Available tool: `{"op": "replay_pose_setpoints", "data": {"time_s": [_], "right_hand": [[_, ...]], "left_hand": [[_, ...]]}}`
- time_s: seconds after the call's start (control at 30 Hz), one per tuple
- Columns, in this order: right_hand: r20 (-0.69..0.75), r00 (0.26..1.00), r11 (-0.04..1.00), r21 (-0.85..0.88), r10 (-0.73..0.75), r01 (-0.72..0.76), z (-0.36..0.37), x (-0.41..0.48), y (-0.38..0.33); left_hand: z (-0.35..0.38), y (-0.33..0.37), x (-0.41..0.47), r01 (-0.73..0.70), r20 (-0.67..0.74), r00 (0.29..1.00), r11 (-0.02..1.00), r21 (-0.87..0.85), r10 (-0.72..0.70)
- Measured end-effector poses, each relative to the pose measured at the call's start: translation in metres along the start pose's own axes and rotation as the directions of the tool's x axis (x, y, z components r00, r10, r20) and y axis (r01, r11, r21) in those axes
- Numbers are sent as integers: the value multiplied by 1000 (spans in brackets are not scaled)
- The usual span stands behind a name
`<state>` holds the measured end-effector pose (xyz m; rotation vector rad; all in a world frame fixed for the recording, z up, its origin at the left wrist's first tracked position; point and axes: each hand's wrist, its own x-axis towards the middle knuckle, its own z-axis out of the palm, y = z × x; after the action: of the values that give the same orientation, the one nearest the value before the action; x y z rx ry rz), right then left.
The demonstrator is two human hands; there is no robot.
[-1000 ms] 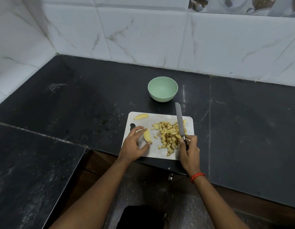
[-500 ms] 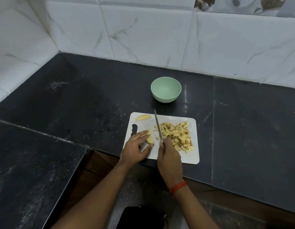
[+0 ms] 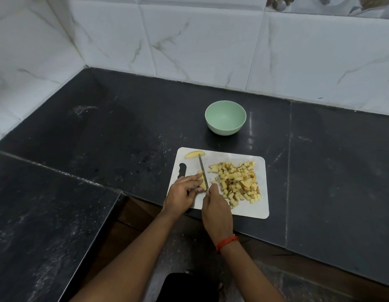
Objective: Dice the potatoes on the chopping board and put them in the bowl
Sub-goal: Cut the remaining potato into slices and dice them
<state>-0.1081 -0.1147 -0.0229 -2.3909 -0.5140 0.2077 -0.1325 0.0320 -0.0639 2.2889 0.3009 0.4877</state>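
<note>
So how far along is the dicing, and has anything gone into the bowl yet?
Done: a large pile of diced potato lies on the right of the chopping board. In hand: the left hand holds a potato piece while the right hand sets the knife on it. Left: one wedge at the board's far corner is uncut, and the green bowl is empty, so no dice are transferred.

A black stone counter runs along the white tiled wall and turns at the left corner into a second slab nearer the viewer. Pale dusty smears mark its surface, and a seam crosses it to the right. A white chopping board lies flat close to the front edge. A pale green bowl stands upright just behind the board, apart from it.
</note>
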Motion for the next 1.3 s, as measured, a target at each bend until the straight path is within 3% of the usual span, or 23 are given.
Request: {"op": "replay_pose_setpoints", "data": {"time_s": [0.33,1.0,1.3], "right_hand": [[53,998,999,43,15,-17,-3,4,-1],[163,982,970,-237,96,-55,-17,-6,-23],[165,982,973,-224,87,-49,-17,-7,-26]], "left_hand": [[-2,5,-3,16,25,1000,1000,-2,-16],[0,4,-2,51,-12,999,999,15,-51],[1,8,-3,19,-33,999,996,86,-16]]}}
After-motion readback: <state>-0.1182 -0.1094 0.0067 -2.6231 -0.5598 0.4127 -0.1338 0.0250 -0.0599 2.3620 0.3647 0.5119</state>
